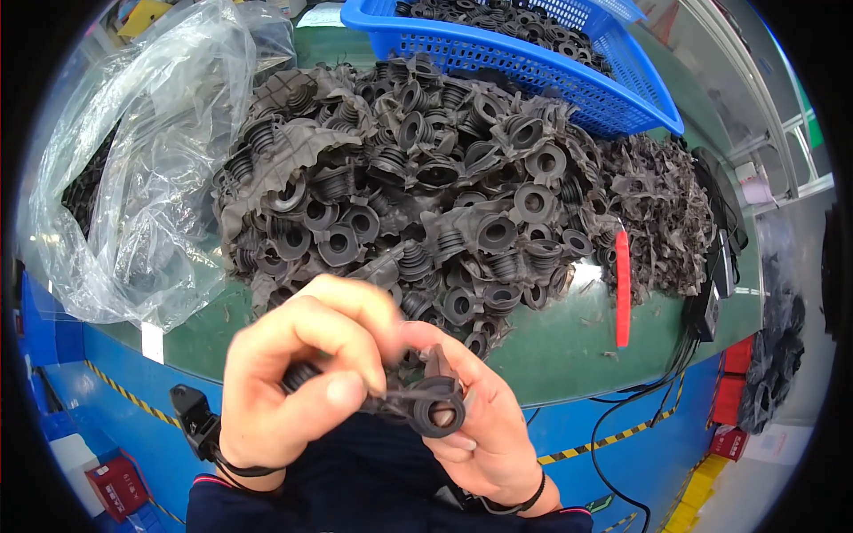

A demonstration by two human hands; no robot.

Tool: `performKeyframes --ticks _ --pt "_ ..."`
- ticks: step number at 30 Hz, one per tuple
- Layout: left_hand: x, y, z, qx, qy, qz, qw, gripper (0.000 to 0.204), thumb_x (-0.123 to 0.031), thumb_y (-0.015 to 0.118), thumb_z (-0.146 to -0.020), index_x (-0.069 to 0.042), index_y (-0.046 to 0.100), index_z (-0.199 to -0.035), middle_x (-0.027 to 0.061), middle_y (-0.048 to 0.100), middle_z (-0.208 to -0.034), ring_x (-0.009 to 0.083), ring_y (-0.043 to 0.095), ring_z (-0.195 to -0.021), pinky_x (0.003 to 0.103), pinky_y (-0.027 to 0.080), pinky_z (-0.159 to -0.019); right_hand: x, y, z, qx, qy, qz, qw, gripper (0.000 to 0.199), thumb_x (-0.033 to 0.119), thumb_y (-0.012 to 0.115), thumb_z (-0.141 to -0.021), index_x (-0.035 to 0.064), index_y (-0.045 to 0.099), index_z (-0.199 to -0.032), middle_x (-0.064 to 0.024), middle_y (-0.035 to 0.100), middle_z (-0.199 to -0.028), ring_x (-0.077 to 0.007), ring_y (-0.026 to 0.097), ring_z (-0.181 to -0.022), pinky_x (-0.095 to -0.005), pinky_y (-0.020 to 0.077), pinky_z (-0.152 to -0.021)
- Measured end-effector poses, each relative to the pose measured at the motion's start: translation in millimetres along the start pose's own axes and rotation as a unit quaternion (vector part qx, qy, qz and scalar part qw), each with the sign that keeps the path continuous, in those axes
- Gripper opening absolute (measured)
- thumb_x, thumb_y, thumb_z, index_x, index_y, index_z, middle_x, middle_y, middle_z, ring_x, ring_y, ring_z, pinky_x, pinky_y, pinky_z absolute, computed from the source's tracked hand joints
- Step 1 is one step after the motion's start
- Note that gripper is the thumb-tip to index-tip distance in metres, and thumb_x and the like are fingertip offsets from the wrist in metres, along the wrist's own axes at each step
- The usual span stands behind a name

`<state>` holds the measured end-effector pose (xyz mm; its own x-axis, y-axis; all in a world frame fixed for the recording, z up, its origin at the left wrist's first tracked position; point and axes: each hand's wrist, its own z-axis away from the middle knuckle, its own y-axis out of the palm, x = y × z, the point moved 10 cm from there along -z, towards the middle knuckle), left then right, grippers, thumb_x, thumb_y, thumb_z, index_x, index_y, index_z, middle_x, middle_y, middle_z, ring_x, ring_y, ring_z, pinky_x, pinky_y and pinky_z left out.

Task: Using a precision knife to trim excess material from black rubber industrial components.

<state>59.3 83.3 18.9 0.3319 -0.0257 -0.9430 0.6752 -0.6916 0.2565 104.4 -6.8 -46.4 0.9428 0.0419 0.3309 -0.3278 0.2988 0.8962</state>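
Observation:
Close to my body, both hands work on a black rubber bellows (438, 409) with a round open end and ragged flash around it. My right hand (489, 422) grips the bellows from the right, its ring end facing up between the fingers. My left hand (298, 364) is closed, thumb and index finger pinching the flash at the left side of the part. Another dark ribbed piece (300, 375) shows partly inside the left palm; the fingers hide most of it. Just beyond my hands lies a large heap of black rubber bellows (426, 178), many still joined by thin sheets of flash.
A blue plastic basket (498, 49) of black rubber parts stands at the back. Torn flash scraps (657, 213) are piled at right, beside a red-handled tool (622, 289). A clear plastic bag (169, 169) covers the left of the green table (569, 355). Cables (613, 409) hang off the right edge.

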Motion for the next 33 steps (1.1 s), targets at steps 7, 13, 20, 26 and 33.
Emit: performKeyframes --ticks 7,13,20,26,33 --pt "7 11 6 -0.007 -0.082 -0.003 0.997 0.020 -0.014 0.049 -0.081 0.001 0.038 -0.090 0.0080 0.049 -0.061 0.0035 0.034 -0.041 0.016 0.024 -0.035 14 1 1 -0.016 0.015 0.101 0.995 0.039 0.009 0.047 -0.086 0.0041 0.034 -0.122 0.0042 0.043 -0.071 -0.0001 0.028 -0.050 -0.0149 0.0200 -0.041" --pt "-28 37 8 0.186 0.110 -0.345 0.913 0.029 -0.013 0.074 -0.054 -0.009 0.067 -0.081 0.0011 0.054 -0.064 0.0087 0.047 -0.046 0.019 0.033 -0.040 24 2 4 -0.033 0.042 0.207 0.977 0.037 0.008 0.049 -0.085 0.0041 0.035 -0.119 0.0043 0.042 -0.068 0.0004 0.029 -0.048 -0.0156 0.0192 -0.039" --pt "-51 55 26 0.144 0.305 -0.541 0.771 0.017 0.003 0.063 -0.060 -0.004 0.062 -0.076 0.0069 0.058 -0.070 0.0151 0.055 -0.055 0.023 0.041 -0.043 28 6 4 -0.032 0.054 0.260 0.964 0.040 0.007 0.049 -0.084 0.0048 0.033 -0.121 0.0038 0.043 -0.070 0.0006 0.029 -0.048 -0.0150 0.0200 -0.038" --pt "-22 31 9 0.064 0.123 -0.340 0.930 0.014 0.005 0.060 -0.065 -0.002 0.056 -0.077 0.0083 0.057 -0.073 0.0198 0.055 -0.063 0.026 0.044 -0.054 26 6 5 -0.009 0.030 0.174 0.984 0.047 0.010 0.044 -0.087 0.0067 0.023 -0.129 0.0032 0.043 -0.075 0.0000 0.030 -0.048 -0.0136 0.0204 -0.039" --pt "-38 41 18 0.130 0.206 -0.398 0.884 0.028 -0.003 0.071 -0.057 -0.009 0.065 -0.083 0.0016 0.059 -0.070 0.0102 0.054 -0.051 0.019 0.039 -0.040 30 7 2 -0.009 0.048 0.271 0.961 0.044 0.012 0.042 -0.088 0.0067 0.024 -0.128 0.0048 0.040 -0.069 0.0004 0.028 -0.047 -0.0137 0.0209 -0.040"
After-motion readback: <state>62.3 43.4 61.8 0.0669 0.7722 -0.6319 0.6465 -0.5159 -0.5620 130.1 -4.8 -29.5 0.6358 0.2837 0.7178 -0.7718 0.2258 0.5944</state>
